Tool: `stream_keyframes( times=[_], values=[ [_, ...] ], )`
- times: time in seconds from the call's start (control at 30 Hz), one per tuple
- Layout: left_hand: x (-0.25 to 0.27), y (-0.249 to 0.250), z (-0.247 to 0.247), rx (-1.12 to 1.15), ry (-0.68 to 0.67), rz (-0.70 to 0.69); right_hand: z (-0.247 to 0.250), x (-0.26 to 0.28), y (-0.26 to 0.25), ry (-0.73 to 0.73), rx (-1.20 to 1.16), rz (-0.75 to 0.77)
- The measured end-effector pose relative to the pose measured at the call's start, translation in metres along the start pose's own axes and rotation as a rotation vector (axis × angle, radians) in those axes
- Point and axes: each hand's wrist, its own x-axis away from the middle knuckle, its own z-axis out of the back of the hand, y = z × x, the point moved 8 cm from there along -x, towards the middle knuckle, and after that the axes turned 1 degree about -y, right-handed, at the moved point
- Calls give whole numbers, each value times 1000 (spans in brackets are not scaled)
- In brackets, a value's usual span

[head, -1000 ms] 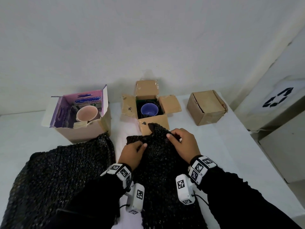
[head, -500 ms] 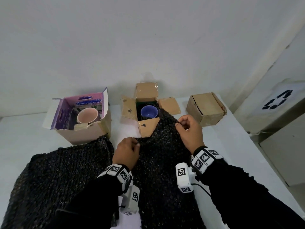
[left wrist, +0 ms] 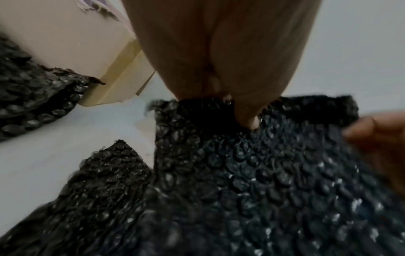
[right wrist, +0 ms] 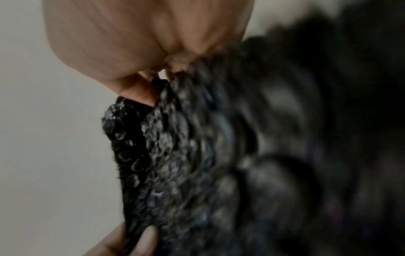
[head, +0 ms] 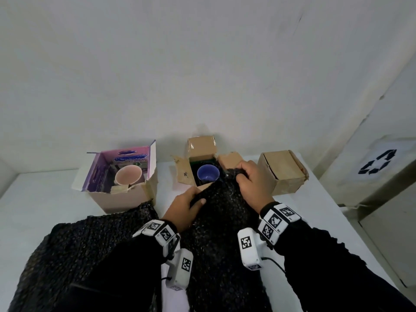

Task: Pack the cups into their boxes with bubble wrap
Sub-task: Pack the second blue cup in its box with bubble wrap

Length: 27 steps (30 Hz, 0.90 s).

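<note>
**Wrap moves up to the blue cup's box**

Both hands have moved forward since a second ago, taking the front edge of the black bubble wrap (head: 225, 221) up to the open brown box (head: 203, 167). Before, that edge sat lower on the table (head: 40, 199).

The left hand (head: 184, 208) pinches the near corner of the wrap, thumb on top. The right hand (head: 252, 183) has its fingers curled around the far corner, right by the box's right flap. Both wrists are bent down, with the backs of the hands facing up. The wrist views show the thumbs pressed on the bumpy wrap, though the right one is blurry.

The blue cup (head: 208, 173) stands inside the open brown box with its mouth up. The pink cup (head: 128, 177) sits in the purple box (head: 121, 174) on the left, with more wrap (head: 94, 244) in front of it. A closed brown box (head: 282, 172) is on the right.

This step looks like padding the blue cup. Next, the wrap likely needs to go over or around the cup and be tucked into the box. The wrap is big and floppy, so it may need folding to fit.
</note>
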Motion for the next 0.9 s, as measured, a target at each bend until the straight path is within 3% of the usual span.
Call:
stream_keyframes(
  times=[0.1,0.2,0.27,0.37,0.43,0.47,0.63,0.77,0.83,0.9],
  values=[
    [-5,5,9,65,-23,22,0,-1,8,-114,157,38],
    [-12,18,17,11,4,-35,-12,0,18,-271,182,85],
    [-13,27,17,-55,-51,-92,-19,1,25,-360,159,95],
    [-16,31,8,-526,-265,-113,-24,0,32,-459,85,18],
    [-23,34,4,-855,-295,-169,-26,-2,33,-499,105,-7],
    [-26,36,3,-897,-282,-187,-28,-3,31,-511,103,-7],
    [-42,39,11,-684,-228,-210,-29,-9,31,-574,14,-112],
    [-58,39,12,-664,-266,-133,-42,-12,36,-780,265,-44],
    [-64,42,17,-645,-232,-129,-41,-22,40,-734,319,-49],
    [-66,47,24,-591,-187,-160,-39,-31,44,-709,194,-108]
  ],
)
